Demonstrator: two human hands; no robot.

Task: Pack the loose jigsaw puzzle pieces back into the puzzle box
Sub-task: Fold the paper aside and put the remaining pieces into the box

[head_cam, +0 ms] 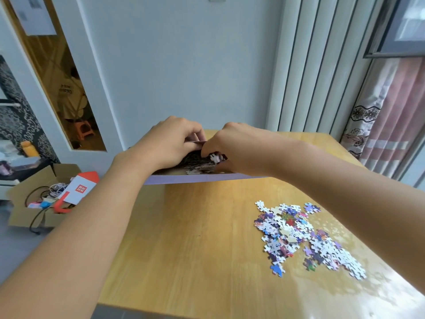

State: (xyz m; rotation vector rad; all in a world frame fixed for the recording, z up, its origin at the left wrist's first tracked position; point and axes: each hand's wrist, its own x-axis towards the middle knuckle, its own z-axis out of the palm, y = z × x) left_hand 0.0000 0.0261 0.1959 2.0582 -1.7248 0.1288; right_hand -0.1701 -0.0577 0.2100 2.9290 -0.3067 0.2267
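A shallow lilac puzzle box (190, 178) sits at the far left part of the wooden table (195, 238), with several pieces lying inside it. My left hand (170, 141) curls its fingers over the box's far edge and grips it. My right hand (232, 148) reaches into the box with bent fingers around a clump of puzzle pieces (216, 158). A heap of loose jigsaw pieces (305, 236) lies on the table to the right, under my right forearm.
An open cardboard box (41, 199) with cables and a red-and-white carton stands on the floor to the left. Behind the table are a white wall, a radiator (317, 65) and a curtain (386, 111). A glass door is at the left.
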